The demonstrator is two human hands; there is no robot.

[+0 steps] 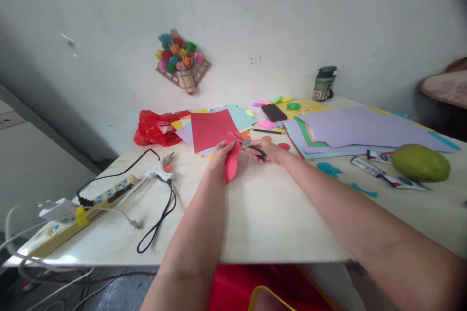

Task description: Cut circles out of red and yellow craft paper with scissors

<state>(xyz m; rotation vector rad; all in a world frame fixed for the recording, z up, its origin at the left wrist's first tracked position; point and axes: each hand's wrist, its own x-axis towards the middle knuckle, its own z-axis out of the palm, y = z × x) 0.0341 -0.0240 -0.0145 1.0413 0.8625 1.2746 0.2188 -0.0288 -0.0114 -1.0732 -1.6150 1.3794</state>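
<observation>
Near the middle of the table, my left hand [218, 155] pinches a small red paper piece [231, 164] that hangs down beside its fingers. My right hand [268, 150] is closed round the dark handles of a pair of scissors [258, 149]. The blades point left and reach the top of the red piece; how far they are parted is too small to tell. Just behind both hands lies a large red sheet [211, 129] on top of other coloured papers.
A glue gun [158, 171] and a power strip [109, 193] with cables lie left. A red plastic bag [155, 127] sits behind. Rightward are large paper sheets [350, 126], glue tubes [368, 167], a green fruit [421, 162], a phone [274, 112] and a bottle [324, 83].
</observation>
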